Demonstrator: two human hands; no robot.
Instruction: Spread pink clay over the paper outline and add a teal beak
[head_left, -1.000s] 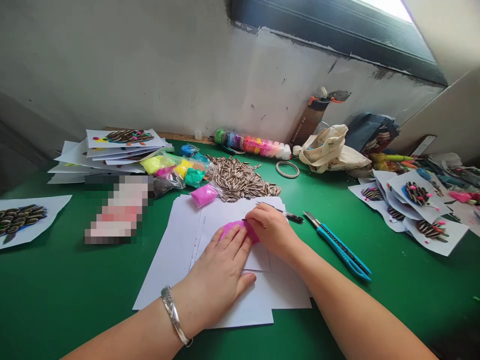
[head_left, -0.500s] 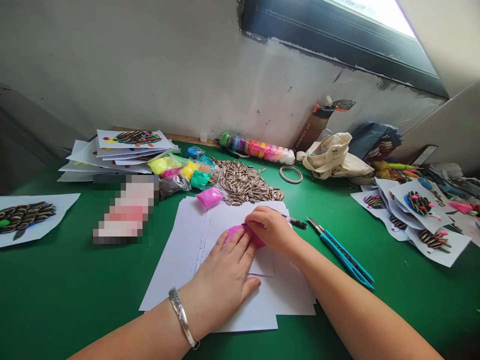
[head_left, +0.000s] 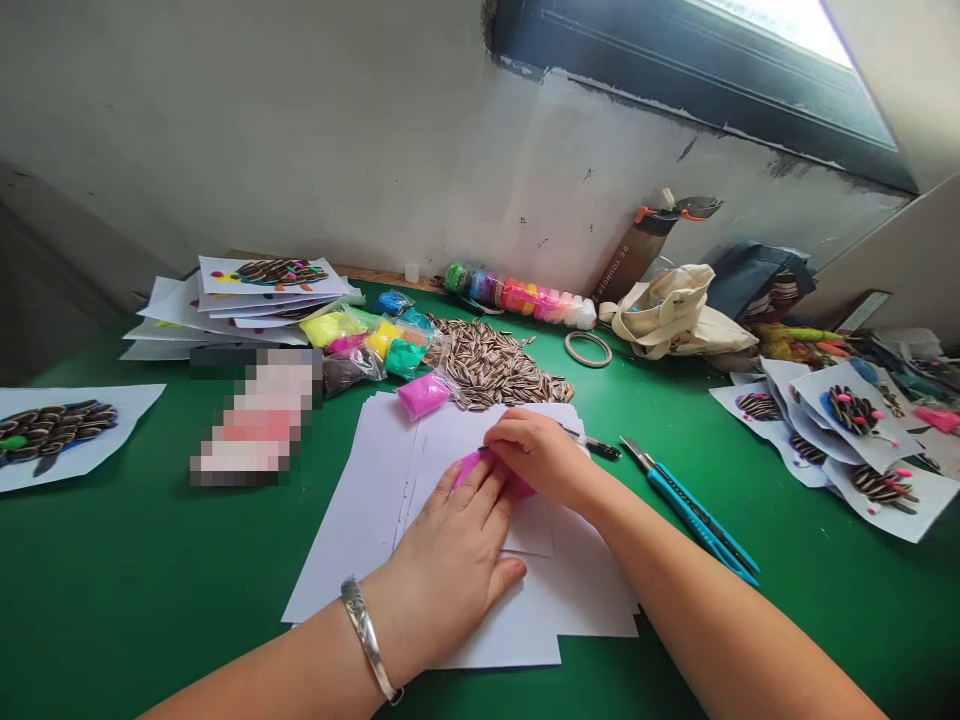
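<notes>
My left hand (head_left: 450,555) lies flat with fingers stretched on a small white paper sheet (head_left: 529,525), its fingertips touching a flattened patch of pink clay (head_left: 469,466). My right hand (head_left: 536,455) is curled over the far side of the same clay, and a thin dark tool shows at its fingertips. The sheet rests on a stack of white papers (head_left: 360,520) on the green table (head_left: 150,580). A black pen (head_left: 596,445) lies just behind my right hand.
A blue utility knife (head_left: 694,510) lies right of the papers. Behind them are a pile of sunflower seeds (head_left: 495,370), bags of coloured clay (head_left: 375,345), clay tubs (head_left: 525,295), a tape ring (head_left: 587,348), a cloth bag (head_left: 667,310). Finished seed pictures lie left (head_left: 52,435) and right (head_left: 855,420).
Both hands stay on the pink clay with only slight finger shifts. The view has drifted a little, moving everything slightly right in the picture.
</notes>
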